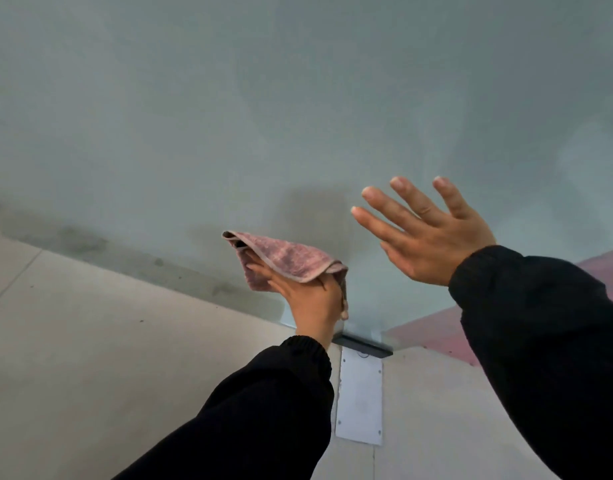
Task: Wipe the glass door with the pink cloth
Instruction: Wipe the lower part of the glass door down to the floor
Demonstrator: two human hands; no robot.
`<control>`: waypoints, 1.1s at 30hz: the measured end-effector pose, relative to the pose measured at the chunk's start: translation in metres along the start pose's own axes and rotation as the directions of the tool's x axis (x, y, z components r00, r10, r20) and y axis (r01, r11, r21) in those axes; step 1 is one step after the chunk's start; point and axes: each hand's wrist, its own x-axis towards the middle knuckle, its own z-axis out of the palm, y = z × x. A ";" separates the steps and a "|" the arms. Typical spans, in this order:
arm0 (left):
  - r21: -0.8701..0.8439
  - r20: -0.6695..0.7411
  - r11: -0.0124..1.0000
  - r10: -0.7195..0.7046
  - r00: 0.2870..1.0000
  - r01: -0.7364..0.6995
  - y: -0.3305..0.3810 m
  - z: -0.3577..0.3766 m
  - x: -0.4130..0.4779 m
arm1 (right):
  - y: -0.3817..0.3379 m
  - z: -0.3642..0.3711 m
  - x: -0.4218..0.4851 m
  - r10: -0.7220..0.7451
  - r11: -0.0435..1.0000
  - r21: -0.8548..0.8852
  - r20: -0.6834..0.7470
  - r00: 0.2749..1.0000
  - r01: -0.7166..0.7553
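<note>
Head view, only view available. Frosted grey-green glass door (229,116) fills the upper frame; its bottom edge runs diagonally down to a dark floor fitting (362,345), taken here as the landmark. Left hand (307,296) is raised just above and left of the fitting, fingers closed around the folded pink cloth (284,258), thumb side under the fold, one tail of cloth hanging down the right side of the hand toward the fitting. Cloth sits in front of the lower part of the glass; whether it actually presses on the pane or is held slightly off cannot be told from this angle. Right hand (426,233) is above and right of the fitting, held flat with fingers spread wide, palm toward the glass, holding nothing; contact with the pane is likewise unclear. Both forearms in black sleeves, the left sleeve (263,410) crossing in front of the floor left of the fitting, the right sleeve (547,341) covering the lower right corner. Directly below the fitting a rectangular metal floor plate (360,396) with small screws, partly hidden along its left edge by the left sleeve. Pale tiled floor (90,341) spreads left of the fitting, some dark smudging along the glass base. Right of the fitting, a pink surface (433,332) shows, partly behind the right sleeve.
</note>
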 end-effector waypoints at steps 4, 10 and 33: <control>0.217 0.159 0.976 -0.058 0.986 0.023 -0.037 0.012 0.010 | -0.002 0.009 -0.001 -0.021 0.996 -0.086 -0.068 0.997 0.015; 0.493 0.412 0.508 0.578 0.704 -0.706 -0.057 0.012 -0.014 | -0.005 0.009 -0.003 -0.055 0.994 -0.095 -0.063 0.996 0.048; 0.153 0.972 -0.697 0.234 -0.021 -0.701 0.051 -0.065 0.049 | -0.026 0.003 -0.117 0.650 0.714 0.213 0.150 0.745 -0.667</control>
